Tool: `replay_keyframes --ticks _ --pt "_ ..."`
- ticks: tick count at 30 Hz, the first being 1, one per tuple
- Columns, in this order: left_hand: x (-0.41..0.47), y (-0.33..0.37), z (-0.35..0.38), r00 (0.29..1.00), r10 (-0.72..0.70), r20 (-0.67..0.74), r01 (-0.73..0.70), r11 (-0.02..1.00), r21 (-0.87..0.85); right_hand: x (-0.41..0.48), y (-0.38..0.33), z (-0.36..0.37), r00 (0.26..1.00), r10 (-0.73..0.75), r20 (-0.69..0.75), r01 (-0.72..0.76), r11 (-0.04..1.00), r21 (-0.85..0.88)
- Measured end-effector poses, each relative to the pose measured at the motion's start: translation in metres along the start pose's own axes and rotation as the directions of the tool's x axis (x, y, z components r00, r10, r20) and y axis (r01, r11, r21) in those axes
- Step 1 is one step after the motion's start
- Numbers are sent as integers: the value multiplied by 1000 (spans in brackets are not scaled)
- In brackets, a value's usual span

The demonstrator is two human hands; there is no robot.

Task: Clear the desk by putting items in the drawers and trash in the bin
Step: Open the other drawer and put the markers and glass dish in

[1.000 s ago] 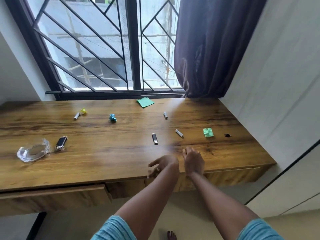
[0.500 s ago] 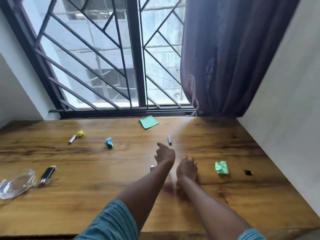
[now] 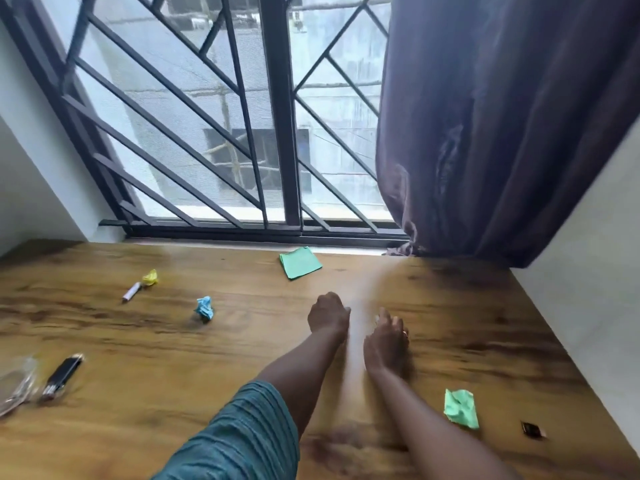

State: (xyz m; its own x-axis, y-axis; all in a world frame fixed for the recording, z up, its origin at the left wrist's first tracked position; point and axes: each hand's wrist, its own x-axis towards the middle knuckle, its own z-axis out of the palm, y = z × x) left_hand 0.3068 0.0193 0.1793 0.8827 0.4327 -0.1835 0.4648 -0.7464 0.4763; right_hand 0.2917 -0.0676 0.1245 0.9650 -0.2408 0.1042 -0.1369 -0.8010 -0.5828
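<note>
Right now both my hands are out over the middle of the wooden tabletop (image 3: 138, 386), side by side, a narrow gap between them. My left hand (image 3: 327, 315) is curled into a loose fist, knuckles up; can't tell if anything is inside that grip. My right hand (image 3: 386, 341) is palm down, fingers bent toward the wood, ring on one finger; a small pale bit shows at its fingertips but motion blur hides whether the grip is pinching it, so can't tell. Teal sleeve (image 3: 242, 434) on my left arm fills the bottom centre.

Items on the tabletop:
- green sticky-note pad (image 3: 300, 262) at the far edge by the window (image 3: 221, 133), beyond my left hand
- crumpled blue paper (image 3: 204, 308) left of my left hand, well apart
- crumpled yellow paper (image 3: 150, 277) further left, touching or just beside a small white cylinder (image 3: 131, 292)
- black lighter (image 3: 64, 374) near the left edge, just beside a clear glass ashtray (image 3: 15, 386), cut off by the frame
- crumpled green paper (image 3: 462, 408) right of my right forearm
- small dark square item (image 3: 531, 429) just right of that, blurred

Dark curtain (image 3: 502, 133) hangs at far right, hem on the tabletop.
</note>
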Motion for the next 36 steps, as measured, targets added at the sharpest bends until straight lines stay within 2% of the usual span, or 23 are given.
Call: replay_keyframes --ticks 4,7,11,19,23,28,36 --pt "13 2 3 999 43 33 -45 998 54 11 -6 5 999 -24 29 25 999 -22" --pt "17 -2 6 996 63 63 -68 995 76 11 -15 15 998 -48 39 47 999 25" --pt "23 -15 0 995 75 67 -75 997 -2 14 -37 29 992 -104 73 97 991 88" --pt "28 -79 -44 991 45 -127 -68 981 -181 -7 -105 65 975 -213 68 198 964 180" --pt "28 -145 -85 970 -29 -240 -27 974 -226 -52 -166 88 948 -290 135 257 942 216" --pt "27 -235 -139 946 -119 -301 46 970 -239 -117 -239 119 903 -366 226 294 909 295" --pt "15 -383 -230 869 -306 -390 198 935 -293 -216 -369 165 735 -563 377 409 812 416"
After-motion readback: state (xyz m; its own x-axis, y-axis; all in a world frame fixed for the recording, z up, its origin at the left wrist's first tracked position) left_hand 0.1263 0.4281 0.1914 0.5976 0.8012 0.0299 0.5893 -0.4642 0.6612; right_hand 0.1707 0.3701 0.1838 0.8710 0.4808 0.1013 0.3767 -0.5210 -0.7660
